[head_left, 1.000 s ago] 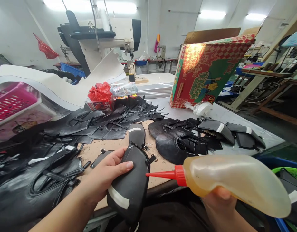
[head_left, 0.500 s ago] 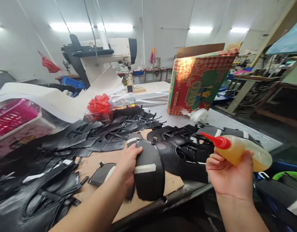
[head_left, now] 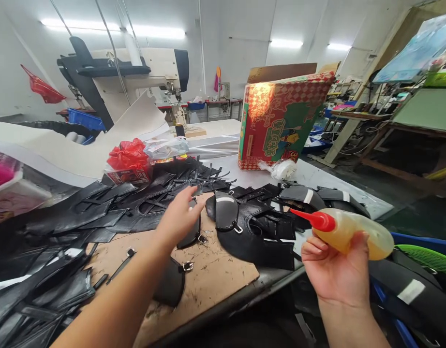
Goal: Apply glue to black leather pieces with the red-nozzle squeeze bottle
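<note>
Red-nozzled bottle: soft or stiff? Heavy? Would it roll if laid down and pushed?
The bottle probably gives when squeezed; its cloudy wall looks like thin plastic. It's likely not full-weight, since the amber liquid seems to fill only part. Its rounded body may roll, perhaps in an arc given the tapered red nozzle.

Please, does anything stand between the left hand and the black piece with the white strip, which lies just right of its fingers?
Nothing visible blocks the left hand from that black piece. A narrow stretch of brown board shows between them, and another dark piece peeks out at the black piece's left edge.
</note>
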